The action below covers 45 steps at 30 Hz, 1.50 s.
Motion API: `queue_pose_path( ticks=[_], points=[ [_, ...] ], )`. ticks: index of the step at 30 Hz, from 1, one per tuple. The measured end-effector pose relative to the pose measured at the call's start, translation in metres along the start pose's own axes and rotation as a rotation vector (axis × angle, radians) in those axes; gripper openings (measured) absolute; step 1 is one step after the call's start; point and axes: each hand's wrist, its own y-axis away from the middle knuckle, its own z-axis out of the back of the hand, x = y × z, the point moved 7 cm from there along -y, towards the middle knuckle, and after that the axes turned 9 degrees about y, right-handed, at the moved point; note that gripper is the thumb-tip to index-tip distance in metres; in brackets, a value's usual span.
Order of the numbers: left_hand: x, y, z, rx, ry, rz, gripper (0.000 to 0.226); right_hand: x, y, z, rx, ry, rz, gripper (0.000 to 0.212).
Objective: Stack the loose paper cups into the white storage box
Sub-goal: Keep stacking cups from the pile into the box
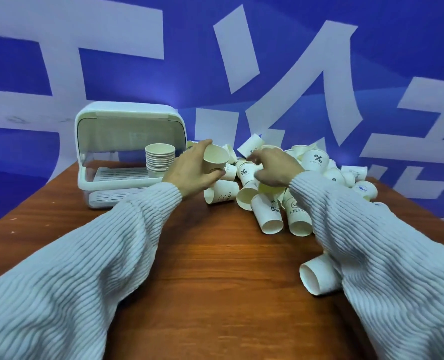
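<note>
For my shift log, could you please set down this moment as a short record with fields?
left hand: left hand grips one paper cup, mouth toward the camera
right hand: right hand reaches into the pile of loose cups, fingers curled; whether it holds a cup cannot be told
storage box: white storage box on the table, lid up
in the box: one upright stack of cups at its right side
stray: one cup on its side by the right sleeve
</note>
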Motion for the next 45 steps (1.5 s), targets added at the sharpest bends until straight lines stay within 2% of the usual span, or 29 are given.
queue_pose_path(
  ticks=[2,3,7,10,12,17,19,23,25,33,40,45],
  points=[
    [0.001,0.001,0.004,-0.009,-0.008,-0.002,0.091,-0.005,0.006,-0.017,0.112,0.197,0.065,0.048],
    [0.001,0.001,0.006,-0.018,-0.012,-0.008,0.091,-0.006,0.006,-0.022,0.094,0.275,0.099,0.041],
    [-0.001,0.006,0.017,-0.086,-0.014,-0.036,0.086,-0.010,0.002,-0.005,-0.267,0.453,0.115,0.023],
    [0.001,0.010,0.033,-0.147,-0.022,-0.046,0.083,-0.003,0.006,0.027,-0.538,0.235,0.085,0.026],
    [0.006,0.011,0.050,-0.196,-0.009,-0.036,0.078,0.008,0.004,0.049,-0.599,0.024,0.000,0.027],
    [0.024,0.019,0.100,-0.434,0.077,0.084,0.078,0.050,-0.026,0.060,-0.474,-0.361,-0.066,0.015],
    [0.037,0.025,0.120,-0.560,0.155,0.160,0.078,0.071,-0.037,0.060,-0.454,-0.532,-0.071,0.026],
    [0.062,0.038,0.147,-0.672,0.203,0.243,0.076,0.118,-0.062,0.061,-0.422,-0.718,-0.057,0.023],
    [0.069,0.042,0.152,-0.662,0.186,0.235,0.077,0.137,-0.077,0.057,-0.384,-0.717,-0.057,0.024],
    [0.088,0.050,0.161,-0.593,0.126,0.196,0.072,0.186,-0.103,0.012,-0.118,-0.345,-0.042,0.026],
    [0.089,0.030,0.159,-0.546,0.149,0.199,0.077,0.181,-0.103,-0.001,-0.130,-0.303,0.005,0.026],
    [0.074,-0.003,0.146,-0.504,0.182,0.138,0.079,0.155,-0.087,0.019,-0.252,-0.372,-0.019,0.032]
  ],
)
